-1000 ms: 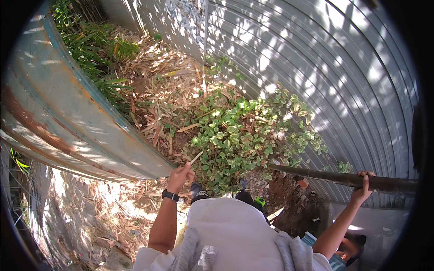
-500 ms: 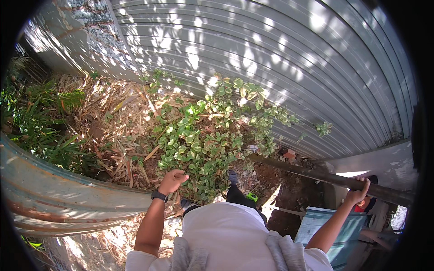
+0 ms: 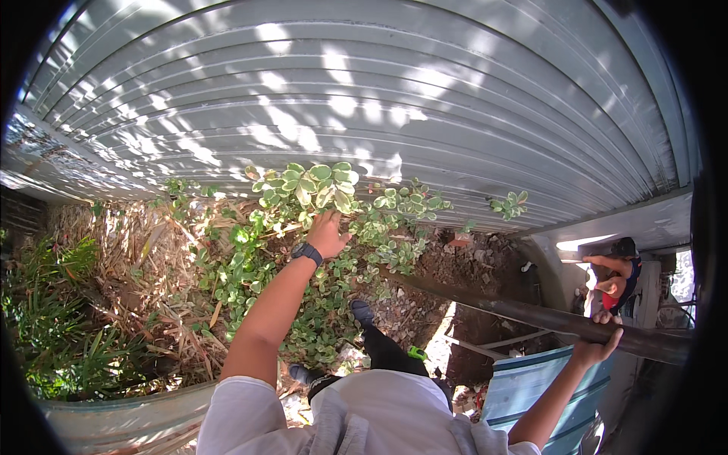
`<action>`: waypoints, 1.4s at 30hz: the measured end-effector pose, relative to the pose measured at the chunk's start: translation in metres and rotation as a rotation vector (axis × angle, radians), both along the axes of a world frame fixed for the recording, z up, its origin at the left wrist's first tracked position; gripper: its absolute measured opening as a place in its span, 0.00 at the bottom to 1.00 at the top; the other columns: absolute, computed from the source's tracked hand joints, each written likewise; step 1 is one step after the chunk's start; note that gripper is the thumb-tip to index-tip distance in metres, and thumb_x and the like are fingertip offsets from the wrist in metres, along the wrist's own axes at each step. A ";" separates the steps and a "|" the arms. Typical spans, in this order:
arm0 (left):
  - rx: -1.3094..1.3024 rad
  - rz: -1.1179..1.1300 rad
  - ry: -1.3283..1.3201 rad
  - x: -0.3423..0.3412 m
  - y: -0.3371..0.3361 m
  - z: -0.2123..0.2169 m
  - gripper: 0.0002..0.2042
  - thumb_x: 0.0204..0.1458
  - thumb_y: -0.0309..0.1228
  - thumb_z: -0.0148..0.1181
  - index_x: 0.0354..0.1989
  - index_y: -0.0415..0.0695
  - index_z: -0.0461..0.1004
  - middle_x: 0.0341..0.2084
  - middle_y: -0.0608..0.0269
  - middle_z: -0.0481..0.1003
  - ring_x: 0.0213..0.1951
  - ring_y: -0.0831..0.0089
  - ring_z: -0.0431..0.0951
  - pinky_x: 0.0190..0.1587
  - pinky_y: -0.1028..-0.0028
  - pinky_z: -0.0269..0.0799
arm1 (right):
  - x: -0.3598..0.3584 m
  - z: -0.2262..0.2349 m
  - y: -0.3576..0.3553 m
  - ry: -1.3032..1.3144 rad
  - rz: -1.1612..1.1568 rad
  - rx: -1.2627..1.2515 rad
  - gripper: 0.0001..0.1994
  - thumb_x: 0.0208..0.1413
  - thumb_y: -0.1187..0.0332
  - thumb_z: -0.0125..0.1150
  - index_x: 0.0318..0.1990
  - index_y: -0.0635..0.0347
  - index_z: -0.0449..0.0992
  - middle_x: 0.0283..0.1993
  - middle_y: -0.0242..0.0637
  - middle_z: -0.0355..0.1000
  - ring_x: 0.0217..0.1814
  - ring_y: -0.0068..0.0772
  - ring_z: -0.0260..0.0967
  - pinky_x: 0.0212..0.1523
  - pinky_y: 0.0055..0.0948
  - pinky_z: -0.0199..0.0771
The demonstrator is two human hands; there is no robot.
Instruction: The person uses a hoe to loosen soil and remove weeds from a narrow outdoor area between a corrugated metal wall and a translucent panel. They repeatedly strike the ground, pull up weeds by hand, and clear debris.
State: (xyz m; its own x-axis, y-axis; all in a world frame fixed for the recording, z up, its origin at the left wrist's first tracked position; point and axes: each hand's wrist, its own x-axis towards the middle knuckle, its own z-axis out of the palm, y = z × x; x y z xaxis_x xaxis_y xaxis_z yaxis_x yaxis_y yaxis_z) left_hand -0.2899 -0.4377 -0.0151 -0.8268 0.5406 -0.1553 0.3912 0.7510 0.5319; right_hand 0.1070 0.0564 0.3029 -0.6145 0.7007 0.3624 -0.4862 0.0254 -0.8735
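Note:
My left hand (image 3: 327,234), with a dark watch on the wrist, reaches into a bushy plant with green and cream leaves (image 3: 322,182). Its thumb stands apart from the fingers, whose tips are partly hidden among leaves, and I see nothing held. On the right, my right hand (image 3: 599,341) is wrapped round a long dark pole (image 3: 523,311). The pole slopes from the dirt beside the plant out to the right edge.
A grey corrugated metal wall (image 3: 425,98) rises behind the plant. At the right another person (image 3: 626,273) crouches near a low wall. A blue-green corrugated sheet (image 3: 523,387) lies below the pole. Dry leaves (image 3: 144,280) and a rusty metal sheet (image 3: 129,417) are on the left.
My left hand has moved forward from beside the plant into its leaves. My right hand keeps its grip on the pole. The view has shifted toward the wall, and more of the other person shows.

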 end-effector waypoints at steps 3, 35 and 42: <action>-0.009 0.074 0.019 -0.038 0.042 -0.039 0.30 0.57 0.45 0.62 0.62 0.37 0.67 0.57 0.45 0.71 0.59 0.49 0.71 0.60 0.54 0.71 | -0.025 0.008 -0.011 -0.032 0.006 0.056 0.21 0.66 0.49 0.55 0.50 0.58 0.68 0.40 0.36 0.65 0.43 0.34 0.62 0.53 0.37 0.65; -0.054 0.114 0.211 -0.017 -0.002 -0.091 0.27 0.53 0.37 0.64 0.62 0.44 0.69 0.51 0.46 0.76 0.52 0.45 0.75 0.57 0.49 0.68 | -0.020 0.009 -0.022 0.031 0.058 -0.029 0.26 0.61 0.49 0.62 0.52 0.62 0.66 0.39 0.38 0.58 0.43 0.37 0.56 0.52 0.38 0.59; 0.029 0.171 0.237 0.061 -0.109 -0.013 0.29 0.56 0.31 0.63 0.69 0.52 0.65 0.51 0.48 0.77 0.49 0.45 0.77 0.53 0.50 0.73 | 0.024 -0.011 0.002 0.040 -0.029 0.003 0.23 0.64 0.48 0.57 0.50 0.59 0.69 0.40 0.38 0.61 0.44 0.37 0.58 0.53 0.38 0.61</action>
State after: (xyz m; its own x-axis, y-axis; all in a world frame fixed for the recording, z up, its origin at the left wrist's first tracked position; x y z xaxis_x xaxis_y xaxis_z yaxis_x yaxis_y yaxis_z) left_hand -0.2286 -0.5467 -0.0279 -0.9175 0.3921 0.0664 0.3764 0.8026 0.4627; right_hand 0.1308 0.0584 0.2916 -0.5790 0.7170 0.3882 -0.5196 0.0426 -0.8534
